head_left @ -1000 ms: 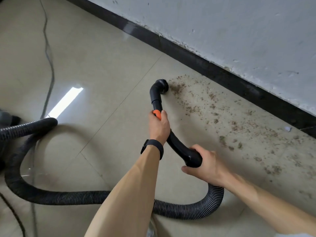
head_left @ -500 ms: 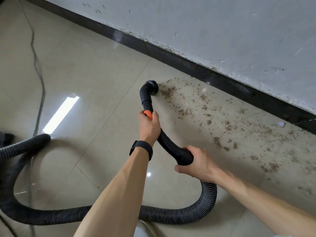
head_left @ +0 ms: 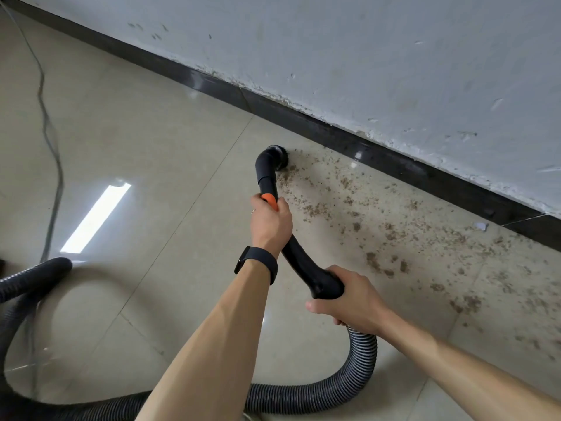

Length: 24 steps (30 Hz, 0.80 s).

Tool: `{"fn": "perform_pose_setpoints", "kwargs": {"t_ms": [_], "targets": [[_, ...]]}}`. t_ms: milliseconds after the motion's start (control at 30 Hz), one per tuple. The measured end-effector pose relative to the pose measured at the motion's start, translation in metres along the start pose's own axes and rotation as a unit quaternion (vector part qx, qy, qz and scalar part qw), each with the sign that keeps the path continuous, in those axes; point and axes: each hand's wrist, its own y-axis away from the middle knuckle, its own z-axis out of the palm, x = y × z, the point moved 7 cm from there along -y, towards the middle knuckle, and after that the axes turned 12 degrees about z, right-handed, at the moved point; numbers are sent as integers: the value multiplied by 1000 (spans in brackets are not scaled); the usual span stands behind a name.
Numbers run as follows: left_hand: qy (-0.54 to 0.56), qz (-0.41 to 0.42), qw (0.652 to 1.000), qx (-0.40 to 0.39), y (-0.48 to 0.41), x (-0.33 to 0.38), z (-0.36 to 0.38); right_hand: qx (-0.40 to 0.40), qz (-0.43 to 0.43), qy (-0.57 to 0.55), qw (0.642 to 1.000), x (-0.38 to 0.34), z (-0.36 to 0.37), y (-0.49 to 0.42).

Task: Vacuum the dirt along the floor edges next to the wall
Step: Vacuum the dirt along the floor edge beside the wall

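A black curved vacuum wand (head_left: 299, 262) with an orange collar ends in a round brush nozzle (head_left: 276, 156) set on the floor at the left end of the dirt. Brown dirt crumbs (head_left: 379, 238) are scattered over the beige tiles beside the black skirting board (head_left: 394, 159) under the white wall. My left hand (head_left: 270, 223), with a black wristband, grips the wand at the orange collar. My right hand (head_left: 349, 299) grips the wand's rear end where the ribbed hose (head_left: 361, 369) begins.
The ribbed black hose loops behind my arms and runs left across the floor (head_left: 151, 147) to the frame edge. A thin grey cable (head_left: 51, 141) trails along the left side. A small white scrap (head_left: 481, 226) lies near the skirting board.
The nozzle has moved a little closer to the skirting board, along the left edge of the dirt. Both hands keep the same hold on the wand.
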Motion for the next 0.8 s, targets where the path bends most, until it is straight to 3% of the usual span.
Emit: {"fn": "perform_pose_setpoints", "kwargs": {"t_ms": [800], "targets": [[28, 46, 998, -41, -2, 35, 42, 65, 34, -38, 997, 17, -28, 3]]}}
